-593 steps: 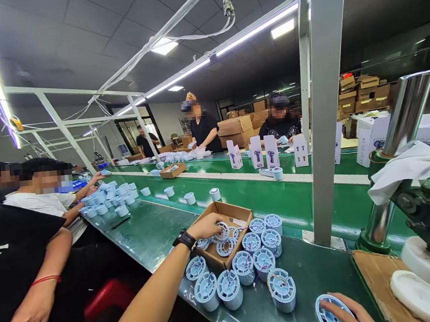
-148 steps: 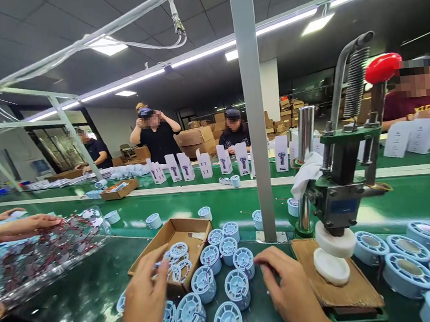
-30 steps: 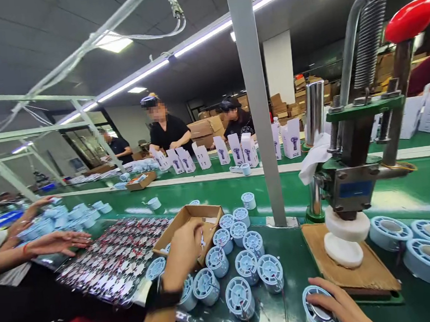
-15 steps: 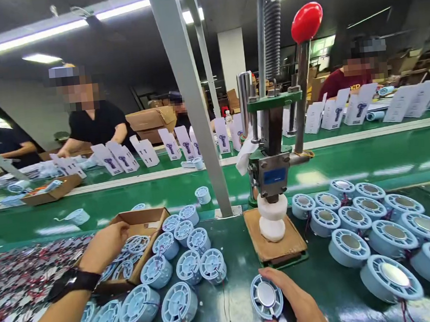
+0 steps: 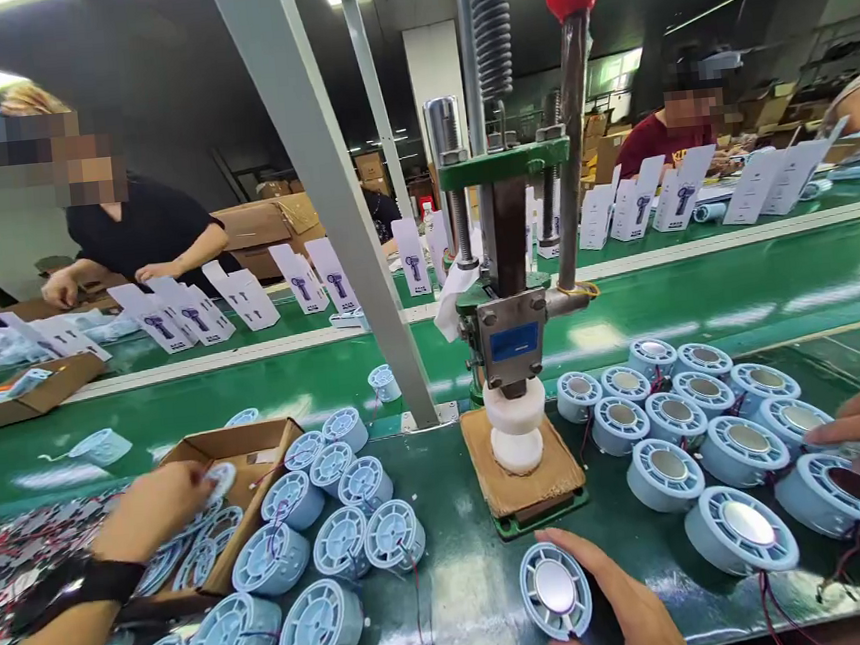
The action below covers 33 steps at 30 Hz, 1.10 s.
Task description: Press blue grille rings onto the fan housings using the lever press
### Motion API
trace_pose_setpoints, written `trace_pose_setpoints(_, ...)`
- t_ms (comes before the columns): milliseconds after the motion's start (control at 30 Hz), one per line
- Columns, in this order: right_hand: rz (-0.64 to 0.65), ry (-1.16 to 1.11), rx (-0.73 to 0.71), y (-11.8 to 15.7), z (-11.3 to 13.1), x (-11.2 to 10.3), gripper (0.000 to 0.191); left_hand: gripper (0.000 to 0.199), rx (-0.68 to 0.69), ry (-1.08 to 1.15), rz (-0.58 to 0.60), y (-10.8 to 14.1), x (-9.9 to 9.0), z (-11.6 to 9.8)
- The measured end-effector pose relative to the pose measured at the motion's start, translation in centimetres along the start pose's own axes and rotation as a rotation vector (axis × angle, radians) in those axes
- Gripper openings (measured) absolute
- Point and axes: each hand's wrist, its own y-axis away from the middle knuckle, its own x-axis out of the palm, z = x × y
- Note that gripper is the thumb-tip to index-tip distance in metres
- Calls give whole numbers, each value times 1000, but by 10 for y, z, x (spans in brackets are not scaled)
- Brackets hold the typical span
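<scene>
The right hand point(image 5: 613, 613) wraps around a pale blue fan housing point(image 5: 557, 589) with a shiny disc in its centre, holding it at the near edge of the green bench point(image 5: 462, 520), just in front of the hand press point(image 5: 510, 335) on its cardboard pad point(image 5: 522, 470). The left hand point(image 5: 152, 507), a watch at its wrist, reaches into the cardboard box point(image 5: 249, 449) near the bench's left end, fingertips closed on a thin white ring point(image 5: 222, 478) above the loose rings inside. This looks like the pairing step: the ring would next have to sit squarely on the housing, then go under the white press head point(image 5: 514, 405).
</scene>
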Motion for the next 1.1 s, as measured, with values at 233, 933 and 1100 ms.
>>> trace_pose_setpoints(233,-46,16,7,-1,5,-6,76,68,46,106,-185,81,-29,-69)
trace_pose_setpoints(933,-35,-5,-52,-3,6,-13,70,90,746,429,34,241,98,-190)
trace_pose_setpoints(1100,-25,26,-45,-1,6,-15,69,101,823,413,85,238,99,-183)
